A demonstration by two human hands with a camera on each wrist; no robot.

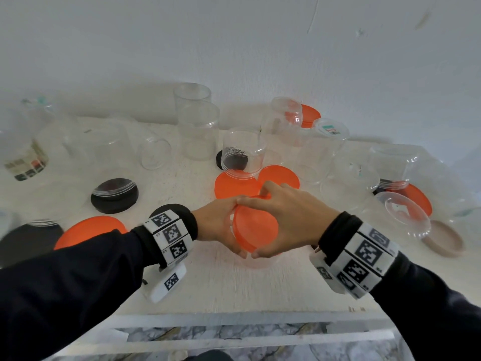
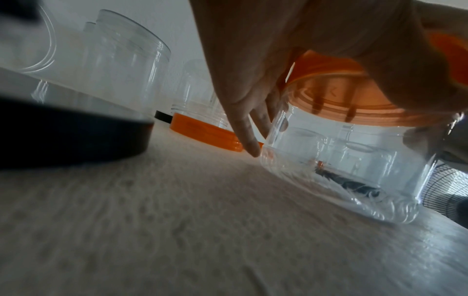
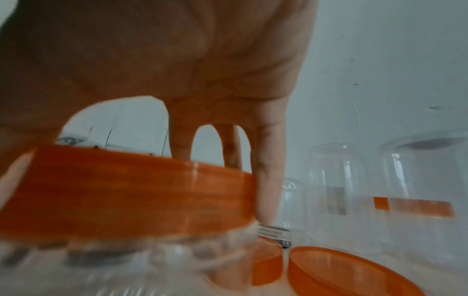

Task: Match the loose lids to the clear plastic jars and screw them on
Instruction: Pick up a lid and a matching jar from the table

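A small clear jar (image 2: 341, 170) stands on the white table (image 1: 234, 287) near its front middle, with an orange lid (image 1: 255, 227) on its mouth. My left hand (image 1: 223, 225) grips the jar from the left, its fingers (image 2: 248, 140) reaching down the jar's side to the tabletop. My right hand (image 1: 283, 220) comes over from the right, and its fingers (image 3: 268, 180) and thumb curl round the orange lid's (image 3: 126, 196) rim. From the head view the lid hides most of the jar. How far the lid sits on the thread is hidden.
Several open clear jars (image 1: 199, 131) stand along the wall behind. Loose orange lids (image 1: 234, 186) (image 1: 91, 230) lie behind the hands and at the left. Black lids (image 1: 114, 195) lie left, a beige lid (image 1: 445, 238) right. The table's front edge (image 1: 234, 316) is close.
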